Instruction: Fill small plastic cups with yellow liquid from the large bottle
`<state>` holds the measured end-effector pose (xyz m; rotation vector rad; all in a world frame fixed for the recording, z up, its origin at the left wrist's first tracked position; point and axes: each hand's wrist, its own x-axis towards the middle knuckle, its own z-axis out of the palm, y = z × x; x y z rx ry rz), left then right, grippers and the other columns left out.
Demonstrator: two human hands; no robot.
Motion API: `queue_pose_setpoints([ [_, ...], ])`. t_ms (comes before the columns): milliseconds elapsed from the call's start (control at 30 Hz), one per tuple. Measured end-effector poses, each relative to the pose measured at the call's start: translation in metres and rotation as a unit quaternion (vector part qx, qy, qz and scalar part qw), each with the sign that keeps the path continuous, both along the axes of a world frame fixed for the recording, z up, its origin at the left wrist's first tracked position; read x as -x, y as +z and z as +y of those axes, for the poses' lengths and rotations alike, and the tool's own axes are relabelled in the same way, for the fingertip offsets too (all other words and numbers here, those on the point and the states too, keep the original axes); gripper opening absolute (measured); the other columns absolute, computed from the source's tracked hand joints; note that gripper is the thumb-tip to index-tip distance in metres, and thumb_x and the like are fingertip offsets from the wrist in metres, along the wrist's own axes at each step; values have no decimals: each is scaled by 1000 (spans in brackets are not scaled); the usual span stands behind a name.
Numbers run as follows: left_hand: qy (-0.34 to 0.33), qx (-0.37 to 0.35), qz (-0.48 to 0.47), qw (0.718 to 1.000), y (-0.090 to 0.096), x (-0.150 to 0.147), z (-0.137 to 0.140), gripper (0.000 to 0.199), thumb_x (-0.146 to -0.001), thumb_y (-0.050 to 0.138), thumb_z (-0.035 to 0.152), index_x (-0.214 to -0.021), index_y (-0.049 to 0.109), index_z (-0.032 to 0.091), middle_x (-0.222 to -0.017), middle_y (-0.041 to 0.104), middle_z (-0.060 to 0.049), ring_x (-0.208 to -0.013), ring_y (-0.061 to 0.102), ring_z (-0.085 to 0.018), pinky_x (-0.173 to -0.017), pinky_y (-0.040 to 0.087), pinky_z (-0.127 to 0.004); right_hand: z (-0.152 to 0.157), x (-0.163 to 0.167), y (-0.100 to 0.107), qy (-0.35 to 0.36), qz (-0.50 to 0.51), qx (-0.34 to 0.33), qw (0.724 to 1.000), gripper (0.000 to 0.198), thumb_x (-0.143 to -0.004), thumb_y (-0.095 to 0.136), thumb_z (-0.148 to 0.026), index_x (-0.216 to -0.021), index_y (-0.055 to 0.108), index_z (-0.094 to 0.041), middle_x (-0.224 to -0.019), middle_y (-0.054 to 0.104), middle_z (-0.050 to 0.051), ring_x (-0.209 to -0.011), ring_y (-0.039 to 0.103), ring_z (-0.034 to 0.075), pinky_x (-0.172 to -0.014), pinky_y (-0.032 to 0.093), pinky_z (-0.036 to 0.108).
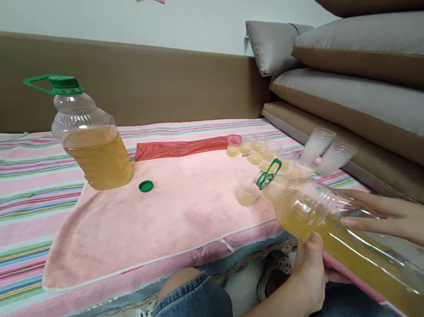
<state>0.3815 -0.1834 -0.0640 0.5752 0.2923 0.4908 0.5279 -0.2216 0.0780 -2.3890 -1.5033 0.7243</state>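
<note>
Head view: my left hand point(312, 274) grips the plastic bottle point(369, 259) neck-side, mouth upper left; wide-spread right hand point(390, 214) holds its body.

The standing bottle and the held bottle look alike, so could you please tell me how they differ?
The standing bottle is upright; the held bottle is tilted, its neck toward the plastic cups.
The standing bottle rests on the pink cloth; the left hand and right hand hold the held bottle.
The standing bottle's liquid stays below its shoulders; the held bottle's reaches its neck.
Both are clear, with yellowish contents.
</note>
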Motion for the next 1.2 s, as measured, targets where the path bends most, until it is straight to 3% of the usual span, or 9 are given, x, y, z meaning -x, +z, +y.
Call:
queue_pose_setpoints([
  [233,-1,-4,-9,1000,-4,-1,-1,99,-63,51,88,-133,44,19,-133,61,-20,-109,65,-39,-85,53,-57,0,1,-1,-6,-2,-15,1000,89,-76,57,-81,-144,52,-24,-150,43,4,-142,31,32,-118,29,41],
  [467,0,-25,14,1000,-1,1,3,107,-60,49,91,-136,42,17,-132,61,-21,-110,64,-40,-88,52,-61,5,13,7,-22,8,22,999,108,-72,51,-86,-150,40,-13,-159,23,5,-148,16,28,-121,19,34],
  [633,19,-53,44,997,-2,3,14,103,-62,47,90,-134,47,17,-127,65,-20,-108,66,-39,-89,52,-59,11,26,9,-58,34,-8,998,108,-68,52,-85,-150,38,-16,-154,36,6,-146,23,29,-121,20,38],
  [833,74,-115,-21,990,10,15,38,89,-63,60,84,-121,61,17,-128,65,-18,-114,63,-37,-101,47,-53,7,40,-5,-82,106,-125,983,105,-70,61,-78,-150,35,-17,-150,42,12,-138,39,33,-118,29,43],
  [900,83,-138,-36,986,16,24,47,88,-58,66,82,-117,64,16,-130,64,-19,-118,60,-37,-105,44,-52,4,46,-13,-56,132,-187,972,97,-75,64,-73,-151,33,-19,-153,37,11,-140,36,32,-118,27,43],
  [1100,95,-253,-26,962,35,74,74,98,-56,76,74,-132,53,16,-131,63,-17,-123,57,-36,-107,43,-49,3,71,-47,45,144,-359,921,78,-89,65,-57,-152,30,-28,-154,34,8,-143,31,29,-118,27,46],
  [1200,125,-332,14,935,43,104,86,97,-56,78,71,-132,54,16,-131,62,-17,-123,56,-36,-107,42,-48,10,90,-61,73,165,-400,899,79,-90,65,-57,-153,26,-30,-150,39,10,-138,38,31,-116,32,50],
])
